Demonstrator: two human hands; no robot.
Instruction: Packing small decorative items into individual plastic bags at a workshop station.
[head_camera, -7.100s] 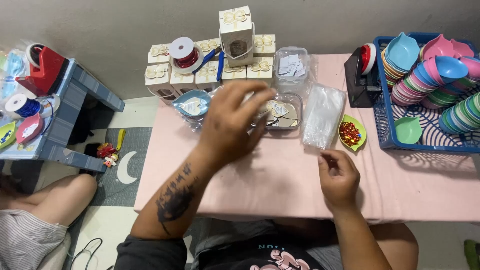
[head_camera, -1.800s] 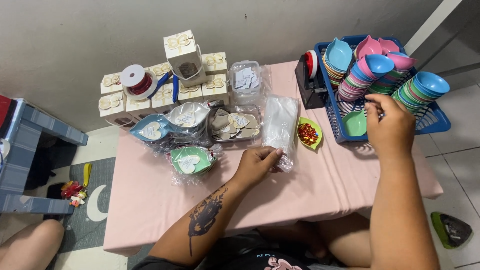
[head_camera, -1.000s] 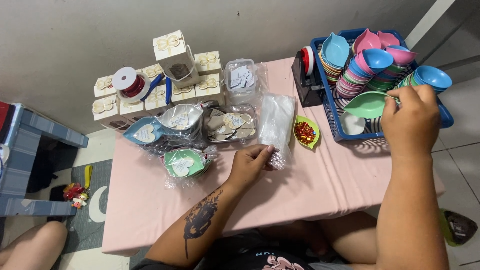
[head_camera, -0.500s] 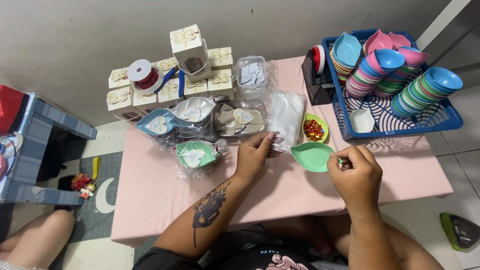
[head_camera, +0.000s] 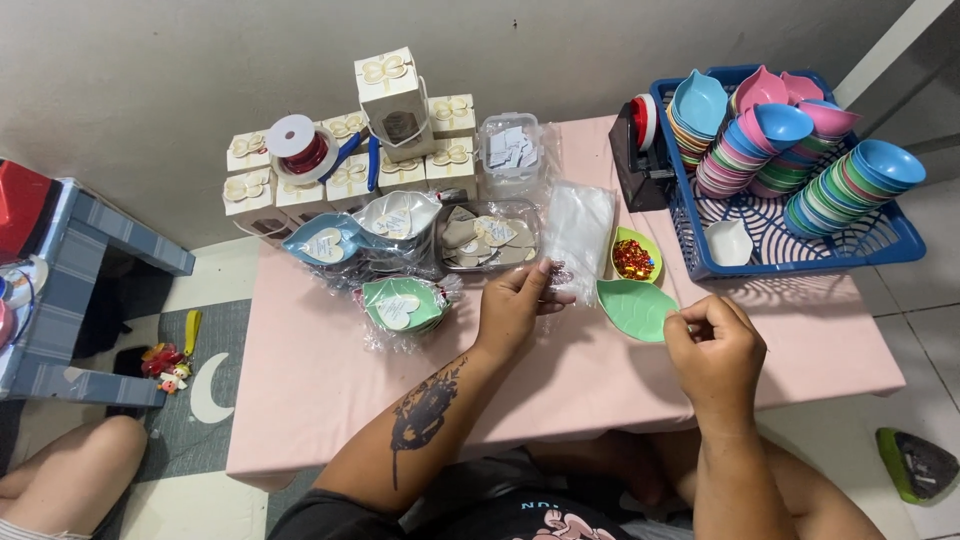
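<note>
Head view looked down on a pink-covered table (head_camera: 330, 400). Farthest left on it lay wrapped leaf-shaped dishes (head_camera: 360, 250), already bagged and tagged, stacked below a row of small white gift boxes (head_camera: 340, 175), seemingly set aside as finished pieces. Next, the left hand (head_camera: 515, 305) pinched the mouth of a clear plastic bag (head_camera: 578, 235) between thumb and fingertips, apparently to hold it open. Just right of it, the green leaf dish (head_camera: 637, 308) hung over the table, gripped at its right edge by the right hand (head_camera: 715, 350), fingers curled and pressed together on the rim, its tip pointing toward the bag. Behind it sat a small dish of red sweets (head_camera: 634, 258). Far right, a blue basket (head_camera: 850, 245) held stacked coloured dishes within easy reach.
</note>
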